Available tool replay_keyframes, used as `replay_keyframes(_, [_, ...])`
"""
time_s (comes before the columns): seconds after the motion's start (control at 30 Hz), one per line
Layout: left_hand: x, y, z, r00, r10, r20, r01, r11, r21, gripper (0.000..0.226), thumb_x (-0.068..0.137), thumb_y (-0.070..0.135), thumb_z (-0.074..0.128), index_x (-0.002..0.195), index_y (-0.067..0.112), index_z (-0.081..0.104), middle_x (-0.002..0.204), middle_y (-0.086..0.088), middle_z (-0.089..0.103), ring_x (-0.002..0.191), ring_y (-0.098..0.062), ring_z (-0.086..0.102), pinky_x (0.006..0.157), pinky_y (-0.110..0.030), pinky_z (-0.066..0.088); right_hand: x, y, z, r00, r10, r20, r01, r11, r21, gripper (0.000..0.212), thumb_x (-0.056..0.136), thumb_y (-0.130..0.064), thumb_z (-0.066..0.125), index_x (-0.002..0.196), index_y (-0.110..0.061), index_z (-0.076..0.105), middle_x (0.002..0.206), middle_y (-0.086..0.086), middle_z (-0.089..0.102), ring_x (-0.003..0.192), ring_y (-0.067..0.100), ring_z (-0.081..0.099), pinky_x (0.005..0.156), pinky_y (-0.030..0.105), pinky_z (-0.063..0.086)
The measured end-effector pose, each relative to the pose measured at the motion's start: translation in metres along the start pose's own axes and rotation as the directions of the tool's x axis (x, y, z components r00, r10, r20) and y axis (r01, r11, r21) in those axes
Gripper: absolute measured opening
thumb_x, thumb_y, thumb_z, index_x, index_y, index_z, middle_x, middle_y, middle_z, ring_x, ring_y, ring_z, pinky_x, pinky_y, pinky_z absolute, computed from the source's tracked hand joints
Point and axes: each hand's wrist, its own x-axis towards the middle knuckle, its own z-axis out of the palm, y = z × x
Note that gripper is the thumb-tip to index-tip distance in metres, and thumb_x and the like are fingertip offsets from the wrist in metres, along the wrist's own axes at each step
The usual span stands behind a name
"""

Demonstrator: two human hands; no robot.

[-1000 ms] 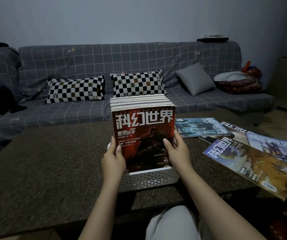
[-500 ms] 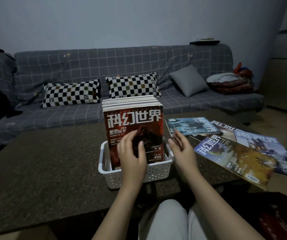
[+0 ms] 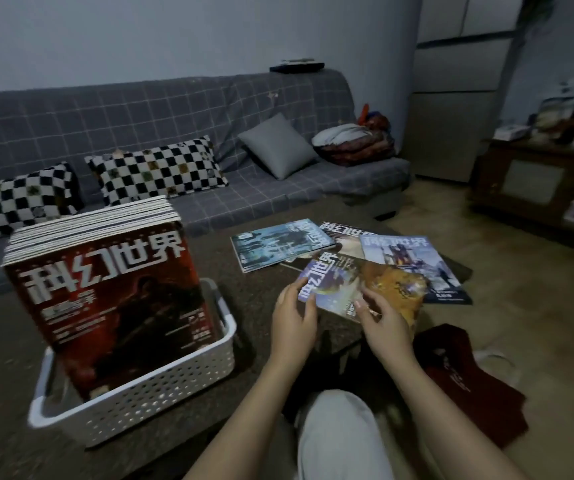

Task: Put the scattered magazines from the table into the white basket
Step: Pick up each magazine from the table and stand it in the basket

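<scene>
Head view: left grip [image 3: 294,306] and right grip [image 3: 384,315] pinch the blue-and-orange glossy magazine [image 3: 358,285] at the dark worktop's [image 3: 258,285] right edge, white perforated basket [image 3: 161,386] leftward.

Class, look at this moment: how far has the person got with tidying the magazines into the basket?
Done: a thick stack of magazines stands upright in the white basket. In hand: the left hand and right hand grip the nearest loose magazine. Left: at least three more magazines lie spread on the table.
</scene>
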Motion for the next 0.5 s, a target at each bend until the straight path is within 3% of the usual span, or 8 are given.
replay_keyframes(0.13, [0.023,-0.016,0.040,0.985,-0.118,0.127,0.112,0.992,0.060,0.040,0.096,0.025,0.050,0.133,0.011,0.051,0.137,-0.009,0.051,0.123,-0.024,0.050,0.102,-0.035,0.041,0.018,0.027,-0.015,0.996,0.062,-0.068,-0.080,0.949,-0.305,0.041,0.088,-0.042,0.054,0.125,-0.023,0.057,0.125,0.006,0.060,0.119,0.027,0.048,0.096,0.037,0.037])
replay_keyframes(0.27, [0.047,-0.035,0.066,0.965,-0.169,0.202,0.128,0.971,0.201,0.046,0.097,0.030,0.047,0.139,0.010,0.044,0.146,-0.009,0.044,0.135,-0.024,0.039,0.111,-0.045,0.032,0.030,0.050,-0.021,0.975,0.185,-0.121,-0.220,0.871,-0.440,0.055,0.087,-0.043,0.055,0.135,-0.016,0.045,0.146,0.012,0.034,0.131,0.034,0.026,0.105,0.042,0.027])
replay_keyframes(0.37, [0.055,-0.046,0.077,0.951,-0.215,0.223,0.166,0.962,0.219,0.049,0.097,0.030,0.048,0.141,0.010,0.041,0.148,-0.009,0.041,0.138,-0.024,0.034,0.113,-0.043,0.028,0.037,0.060,-0.023,0.947,0.266,-0.178,-0.302,0.927,-0.223,0.061,0.085,-0.030,0.063,0.138,-0.010,0.039,0.141,0.018,0.035,0.126,0.036,0.037,0.101,0.037,0.034])
replay_keyframes(0.5, [0.045,-0.049,0.084,0.951,-0.221,0.218,0.187,0.968,0.169,0.049,0.096,0.031,0.050,0.142,0.015,0.040,0.156,-0.009,0.025,0.146,-0.021,0.016,0.117,-0.037,0.021,0.045,0.067,-0.026,0.877,0.418,-0.235,-0.401,0.908,0.120,0.050,0.083,-0.015,0.066,0.127,-0.004,0.047,0.115,0.018,0.064,0.104,0.031,0.061,0.080,0.027,0.042])
